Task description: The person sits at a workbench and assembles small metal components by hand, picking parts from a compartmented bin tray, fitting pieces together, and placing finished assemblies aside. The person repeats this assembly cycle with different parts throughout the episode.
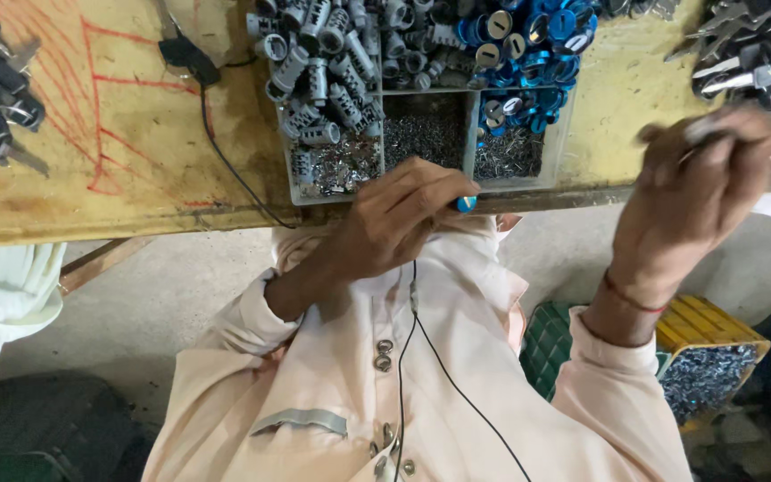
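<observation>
Presently the left hand (399, 214) sits at the near edge of the workbench (136, 152), fingers curled and pinching a small blue-capped cylinder (466, 203). Its blue end pokes out to the right of the fingertips, long axis roughly level, pointing toward the right hand (702, 178). That hand is raised well apart, blurred, fingers bunched on a thin metal piece (702, 132), seemingly a key. The compartmented tray (292, 183) of silver barrels and blue caps lies just beyond the left hand.
</observation>
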The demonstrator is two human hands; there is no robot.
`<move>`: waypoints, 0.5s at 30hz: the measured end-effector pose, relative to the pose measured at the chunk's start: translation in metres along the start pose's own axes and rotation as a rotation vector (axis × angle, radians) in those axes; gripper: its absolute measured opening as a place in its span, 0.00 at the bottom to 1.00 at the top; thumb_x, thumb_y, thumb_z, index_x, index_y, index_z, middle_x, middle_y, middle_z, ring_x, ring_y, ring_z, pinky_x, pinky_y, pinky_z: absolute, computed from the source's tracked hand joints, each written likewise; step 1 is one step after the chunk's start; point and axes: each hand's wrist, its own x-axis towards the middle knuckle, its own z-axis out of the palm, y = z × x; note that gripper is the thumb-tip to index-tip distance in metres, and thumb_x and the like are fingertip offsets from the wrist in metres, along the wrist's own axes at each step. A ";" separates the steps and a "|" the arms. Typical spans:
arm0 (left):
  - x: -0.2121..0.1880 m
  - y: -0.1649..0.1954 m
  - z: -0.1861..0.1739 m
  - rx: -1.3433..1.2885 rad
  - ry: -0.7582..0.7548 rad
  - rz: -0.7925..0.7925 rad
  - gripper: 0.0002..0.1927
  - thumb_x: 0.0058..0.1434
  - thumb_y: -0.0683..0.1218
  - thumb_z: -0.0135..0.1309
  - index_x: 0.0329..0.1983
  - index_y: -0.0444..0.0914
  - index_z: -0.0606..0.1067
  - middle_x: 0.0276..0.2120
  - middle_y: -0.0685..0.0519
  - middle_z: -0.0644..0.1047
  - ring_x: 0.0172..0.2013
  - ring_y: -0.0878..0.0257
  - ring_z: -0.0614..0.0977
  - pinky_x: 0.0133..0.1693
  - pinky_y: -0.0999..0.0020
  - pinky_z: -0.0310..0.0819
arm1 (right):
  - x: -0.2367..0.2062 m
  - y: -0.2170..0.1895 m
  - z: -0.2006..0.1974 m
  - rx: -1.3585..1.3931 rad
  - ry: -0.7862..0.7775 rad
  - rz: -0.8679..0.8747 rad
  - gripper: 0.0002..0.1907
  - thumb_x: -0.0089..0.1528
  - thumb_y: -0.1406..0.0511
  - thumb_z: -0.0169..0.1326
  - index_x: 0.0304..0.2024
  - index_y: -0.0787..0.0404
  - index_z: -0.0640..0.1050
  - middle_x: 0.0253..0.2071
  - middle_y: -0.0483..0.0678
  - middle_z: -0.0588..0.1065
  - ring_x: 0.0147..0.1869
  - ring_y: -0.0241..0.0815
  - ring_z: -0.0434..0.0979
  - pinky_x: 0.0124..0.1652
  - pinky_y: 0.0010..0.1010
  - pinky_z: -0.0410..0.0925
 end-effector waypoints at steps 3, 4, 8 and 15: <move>-0.001 0.009 -0.002 0.171 -0.070 0.063 0.24 0.61 0.32 0.61 0.61 0.31 0.70 0.51 0.45 0.76 0.50 0.50 0.80 0.51 0.57 0.79 | -0.028 -0.028 0.035 -0.405 -0.324 -0.038 0.10 0.73 0.71 0.40 0.55 0.63 0.70 0.33 0.46 0.74 0.28 0.36 0.71 0.30 0.29 0.66; -0.001 0.012 -0.003 0.202 -0.073 0.078 0.24 0.61 0.32 0.60 0.60 0.31 0.70 0.51 0.45 0.76 0.50 0.50 0.80 0.52 0.57 0.79 | -0.032 -0.033 0.045 -0.632 -0.470 -0.141 0.11 0.75 0.73 0.44 0.58 0.67 0.72 0.34 0.50 0.73 0.29 0.40 0.72 0.30 0.33 0.67; -0.001 0.019 -0.008 0.296 -0.069 0.089 0.22 0.62 0.34 0.59 0.59 0.29 0.71 0.51 0.45 0.75 0.51 0.50 0.80 0.54 0.58 0.79 | -0.027 -0.045 0.069 -0.768 -0.699 -0.361 0.19 0.67 0.75 0.50 0.61 0.70 0.72 0.36 0.55 0.76 0.33 0.50 0.77 0.36 0.40 0.71; -0.008 0.027 -0.010 0.420 -0.064 0.112 0.20 0.64 0.35 0.59 0.59 0.27 0.72 0.51 0.44 0.76 0.49 0.52 0.79 0.53 0.59 0.78 | -0.021 -0.064 0.074 -0.881 -0.633 -0.347 0.25 0.67 0.78 0.50 0.68 0.68 0.70 0.35 0.52 0.74 0.34 0.50 0.76 0.36 0.39 0.70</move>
